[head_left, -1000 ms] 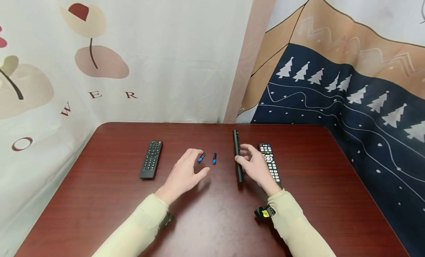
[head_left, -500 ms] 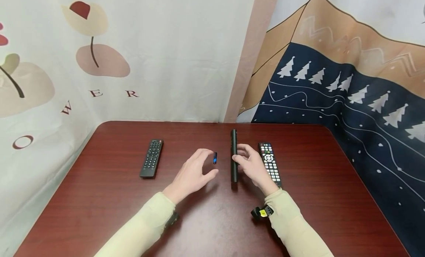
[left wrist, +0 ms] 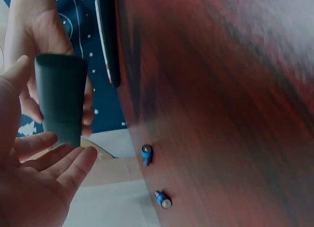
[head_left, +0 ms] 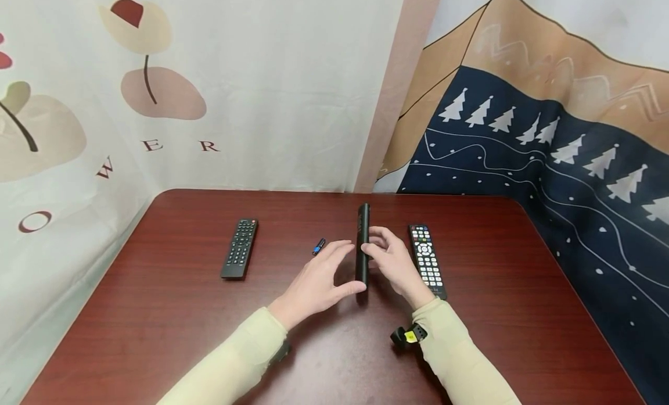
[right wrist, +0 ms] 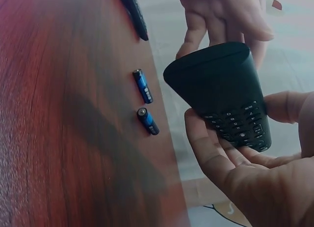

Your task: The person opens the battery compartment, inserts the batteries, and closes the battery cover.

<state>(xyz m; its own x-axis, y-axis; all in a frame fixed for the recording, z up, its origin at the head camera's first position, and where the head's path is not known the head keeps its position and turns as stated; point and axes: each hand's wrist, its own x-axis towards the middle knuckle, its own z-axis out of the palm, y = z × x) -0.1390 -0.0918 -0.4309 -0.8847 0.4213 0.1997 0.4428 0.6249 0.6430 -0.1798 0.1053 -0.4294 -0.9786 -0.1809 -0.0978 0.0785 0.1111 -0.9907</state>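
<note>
My right hand (head_left: 392, 262) grips a black remote control (head_left: 362, 248), raised off the table and turned on its edge. Its dark buttons face the right palm in the right wrist view, while the left wrist view shows its plain back (left wrist: 61, 97). With fingers extended and thumb apart, my left hand (head_left: 313, 286) is at the remote's left side; whether it touches is unclear. Two blue-and-black batteries lie on the table, one (right wrist: 143, 86) beside the other (right wrist: 148, 122). Only one battery (head_left: 319, 246) shows in the head view, the left hand covering the other.
A second black remote (head_left: 239, 249) lies at the left of the dark red wooden table (head_left: 172, 312). Another remote with white buttons (head_left: 427, 260) lies just right of my right hand. Printed curtains (head_left: 282, 91) hang behind the table.
My left hand has moved right, past the batteries, to the held remote. The right hand has carried that remote slightly left and turned it a little. The other remotes stay put.
</note>
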